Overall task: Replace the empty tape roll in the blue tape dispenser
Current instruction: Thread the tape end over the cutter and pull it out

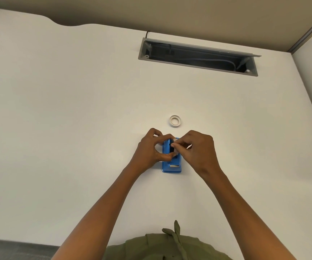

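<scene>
Blue tape dispenser (171, 166) sits flat on the white counter (76, 119), near centre, long axis running toward the person. Glossy moulded plastic, rounded rectangular base, small silvery metal cutter strip at the near end. No brand or writing readable on it.

Left hand (152, 150) on the dispenser's left side, thumb and fingers curled in a narrow pinch against the blue wall near the middle. Whether that grip really clamps the body or just rests on it, cannot tell.

Right hand (198, 151) at the right side, fingertips pinched together over the dark slot in the dispenser's middle. A pale bit shows at the fingertips, too small to identify; grip narrow, held contents unclear.

White ring-shaped tape roll (175, 121) lies flat on the counter just beyond the hands, apart from the dispenser, hollow core facing up. Smooth, matte-looking, no label legible.

Counter surface smooth, matte, off-white, with a wavy far-left edge. Grey metal-framed cable tray opening (198, 55) set in the counter at the far side, lid tilted up, grey cables inside.

Olive-green fabric garment (170, 244) with a knotted tie at the bottom edge.
</scene>
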### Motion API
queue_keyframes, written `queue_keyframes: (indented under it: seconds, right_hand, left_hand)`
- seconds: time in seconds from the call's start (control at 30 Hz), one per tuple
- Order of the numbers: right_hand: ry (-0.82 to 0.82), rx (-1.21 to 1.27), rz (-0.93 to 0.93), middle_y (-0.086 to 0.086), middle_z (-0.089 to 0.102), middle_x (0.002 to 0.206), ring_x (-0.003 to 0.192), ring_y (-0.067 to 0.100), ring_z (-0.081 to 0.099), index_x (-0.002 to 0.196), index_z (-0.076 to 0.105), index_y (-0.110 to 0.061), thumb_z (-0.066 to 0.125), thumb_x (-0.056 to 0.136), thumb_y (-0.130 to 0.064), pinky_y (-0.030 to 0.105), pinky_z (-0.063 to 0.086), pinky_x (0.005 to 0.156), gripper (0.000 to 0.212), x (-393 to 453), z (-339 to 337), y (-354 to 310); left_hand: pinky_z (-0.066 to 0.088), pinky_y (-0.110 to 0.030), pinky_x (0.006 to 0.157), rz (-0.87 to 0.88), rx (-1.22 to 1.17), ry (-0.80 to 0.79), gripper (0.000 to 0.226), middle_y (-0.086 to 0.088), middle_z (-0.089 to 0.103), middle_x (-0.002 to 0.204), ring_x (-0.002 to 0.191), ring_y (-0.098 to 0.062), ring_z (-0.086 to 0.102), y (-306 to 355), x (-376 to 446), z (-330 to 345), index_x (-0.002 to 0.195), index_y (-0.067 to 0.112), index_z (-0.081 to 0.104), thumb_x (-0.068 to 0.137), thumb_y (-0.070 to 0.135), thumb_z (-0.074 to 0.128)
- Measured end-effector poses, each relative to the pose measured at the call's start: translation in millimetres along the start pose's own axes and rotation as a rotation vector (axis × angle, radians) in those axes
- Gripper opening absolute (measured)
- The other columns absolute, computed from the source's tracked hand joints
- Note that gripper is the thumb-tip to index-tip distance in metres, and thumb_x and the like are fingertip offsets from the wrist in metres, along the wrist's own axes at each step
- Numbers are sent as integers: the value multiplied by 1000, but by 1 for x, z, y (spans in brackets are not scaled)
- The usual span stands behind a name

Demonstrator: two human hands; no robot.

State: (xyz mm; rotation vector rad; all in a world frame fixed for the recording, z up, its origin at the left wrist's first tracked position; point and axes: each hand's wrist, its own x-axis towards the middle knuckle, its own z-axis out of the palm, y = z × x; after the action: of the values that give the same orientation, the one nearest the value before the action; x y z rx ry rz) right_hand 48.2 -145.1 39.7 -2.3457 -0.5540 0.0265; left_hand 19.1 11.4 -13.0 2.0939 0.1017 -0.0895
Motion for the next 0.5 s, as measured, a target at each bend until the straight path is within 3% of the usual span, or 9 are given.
queue_keyframes:
  seconds: [0.1, 0.3, 0.5]
  right_hand:
    - [2, -15, 13, 11, 71, 73, 64, 22, 63, 77, 75, -8, 73, 76, -10, 39, 54, 64, 4, 1, 0, -3]
    - [-23, -115, -10, 8, 66, 77, 64, 19, 58, 78, 69, -8, 69, 80, -13, 28, 47, 61, 6, -1, 4, -4]
    - [-90, -250, -42, 7, 60, 91, 75, 19, 53, 93, 60, -9, 53, 93, -20, 24, 35, 61, 13, -5, 6, 2]
  left_hand:
    - [37, -8, 68, 6, 0, 1, 50, 2, 47, 103, 88, -11, 54, -1, 1, 0, 113, 22, 66, 65, 24, 83]
    - [40, -2, 65, 11, -11, 3, 50, 5, 47, 103, 81, 8, 53, -5, 1, 1, 111, 26, 66, 64, 27, 83]
    - [37, -5, 68, 11, -2, 0, 51, 5, 46, 103, 80, 7, 51, -7, 3, 2, 112, 25, 66, 63, 28, 83]
